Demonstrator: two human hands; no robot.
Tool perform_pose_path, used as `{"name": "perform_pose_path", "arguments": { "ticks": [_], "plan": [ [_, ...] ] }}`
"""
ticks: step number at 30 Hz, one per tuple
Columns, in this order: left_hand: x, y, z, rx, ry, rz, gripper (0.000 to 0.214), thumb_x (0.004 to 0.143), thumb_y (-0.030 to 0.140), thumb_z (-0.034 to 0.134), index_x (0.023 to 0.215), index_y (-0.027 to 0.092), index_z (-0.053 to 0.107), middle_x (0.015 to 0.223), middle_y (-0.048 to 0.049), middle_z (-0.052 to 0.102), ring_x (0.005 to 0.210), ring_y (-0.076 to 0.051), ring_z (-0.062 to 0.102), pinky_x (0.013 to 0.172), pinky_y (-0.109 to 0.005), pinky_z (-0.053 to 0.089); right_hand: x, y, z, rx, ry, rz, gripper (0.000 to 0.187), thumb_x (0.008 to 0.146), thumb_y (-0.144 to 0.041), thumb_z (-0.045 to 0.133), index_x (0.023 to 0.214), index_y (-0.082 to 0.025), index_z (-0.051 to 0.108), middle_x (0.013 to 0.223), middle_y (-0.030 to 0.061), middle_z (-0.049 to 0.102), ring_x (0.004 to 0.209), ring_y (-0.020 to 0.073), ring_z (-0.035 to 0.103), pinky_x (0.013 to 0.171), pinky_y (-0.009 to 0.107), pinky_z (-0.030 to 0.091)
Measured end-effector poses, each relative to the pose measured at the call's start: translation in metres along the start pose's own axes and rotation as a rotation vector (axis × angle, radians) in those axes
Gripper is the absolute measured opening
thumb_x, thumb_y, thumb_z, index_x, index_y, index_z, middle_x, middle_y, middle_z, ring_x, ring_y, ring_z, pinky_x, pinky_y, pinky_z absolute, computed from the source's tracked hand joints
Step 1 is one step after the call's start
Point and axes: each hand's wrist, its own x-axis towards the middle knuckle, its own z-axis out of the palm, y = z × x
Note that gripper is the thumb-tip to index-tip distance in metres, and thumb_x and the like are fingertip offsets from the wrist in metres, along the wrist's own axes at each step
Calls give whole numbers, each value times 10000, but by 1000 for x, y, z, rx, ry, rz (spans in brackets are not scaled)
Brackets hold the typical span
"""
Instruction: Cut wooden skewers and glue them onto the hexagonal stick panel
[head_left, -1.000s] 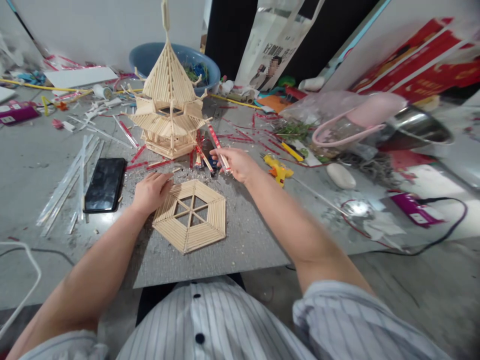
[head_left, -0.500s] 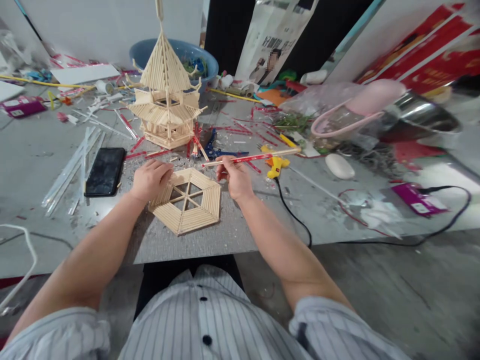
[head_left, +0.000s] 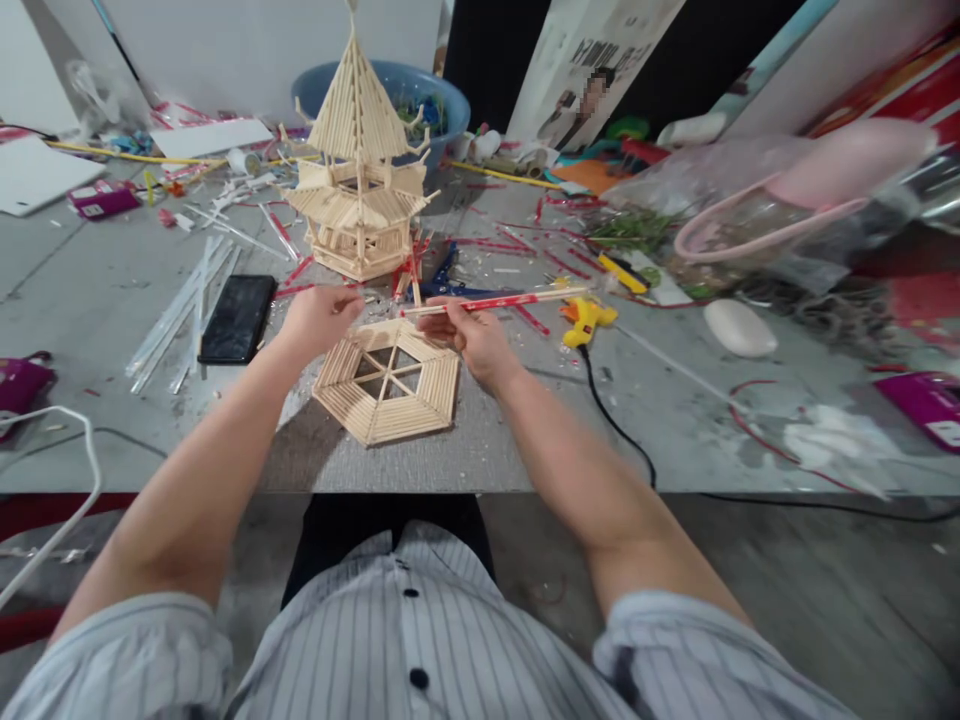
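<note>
A hexagonal wooden-stick frame (head_left: 437, 390) with spokes across its open centre lies flat near the table's front edge. My right hand (head_left: 480, 340) is closed on slender wooden sticks (head_left: 551, 295) partly covered by a red wrapper, held above the frame's far right side. At the frame's far left, my left hand (head_left: 319, 318) has its fingers curled together; whether anything is between them is hidden. Behind both hands stands a pale stick-built pagoda model (head_left: 360, 205) with tiered roofs.
A black phone (head_left: 238, 320) and clear glue sticks (head_left: 184, 315) lie left. On the right are a yellow glue gun (head_left: 589, 320) with a black cord and a white oval object (head_left: 740, 328). Blue pliers (head_left: 444, 275) and red wrapper scraps lie near the pagoda. A blue basin (head_left: 450, 105) stands behind.
My left hand has lifted off the frame's edge, its fingers curled. My right hand still holds the sticks, now nearer my left hand. The whole view has shifted.
</note>
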Motion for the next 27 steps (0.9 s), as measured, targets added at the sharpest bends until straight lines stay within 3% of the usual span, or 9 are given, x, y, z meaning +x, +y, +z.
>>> {"name": "perform_pose_path", "arguments": {
  "ticks": [2,3,5,8,12,15,22,27],
  "plan": [
    [-5,10,4,15,33,-68,239,860,320,517,844,187,715,784,-65,726,671,-182,626,616,-305,454,-2,0,-3,-26,22,-81,169,887,-374,554,881,-246,665,779,-11,686,753,116,643,826,290,513],
    [-9,15,6,46,72,-37,263,882,310,482,877,183,712,833,-75,730,745,-192,639,674,-316,472,-3,1,-4,-35,21,-124,163,874,-380,575,862,-250,674,765,-17,676,738,113,631,835,293,507],
    [-17,25,9,122,127,123,331,925,308,406,913,162,703,888,-100,726,851,-211,638,775,-344,484,-5,2,-5,-40,-8,-202,166,852,-402,607,847,-259,690,744,-27,661,726,110,614,844,292,494],
    [-25,34,15,180,83,365,364,944,372,404,1029,150,680,963,-102,726,901,-212,632,819,-344,485,-9,5,-2,-57,-85,-232,192,827,-443,637,855,-264,702,734,-27,668,732,112,614,816,283,482],
    [-26,36,24,252,60,480,410,955,414,379,921,141,684,762,-78,704,769,-199,619,715,-308,477,-13,6,4,-94,-146,-201,218,773,-463,693,848,-258,702,729,-20,682,707,111,613,733,268,481],
    [-26,34,28,279,48,437,428,969,383,343,787,153,656,684,-69,678,695,-183,590,631,-284,446,-11,7,5,-40,-148,-193,274,725,-500,725,820,-245,699,669,-24,665,634,105,599,652,259,479],
    [-25,22,20,328,-50,168,332,949,326,400,831,151,658,807,-88,715,826,-229,621,652,-307,443,10,4,-15,178,262,-319,345,706,-564,716,709,-232,621,525,-72,558,438,70,485,482,234,447],
    [-26,25,17,328,-73,67,354,950,366,393,881,157,670,800,-93,694,825,-225,627,623,-296,412,12,1,-19,191,338,-284,299,750,-494,709,693,-219,608,526,-73,553,433,59,470,484,219,441]
  ]
}}
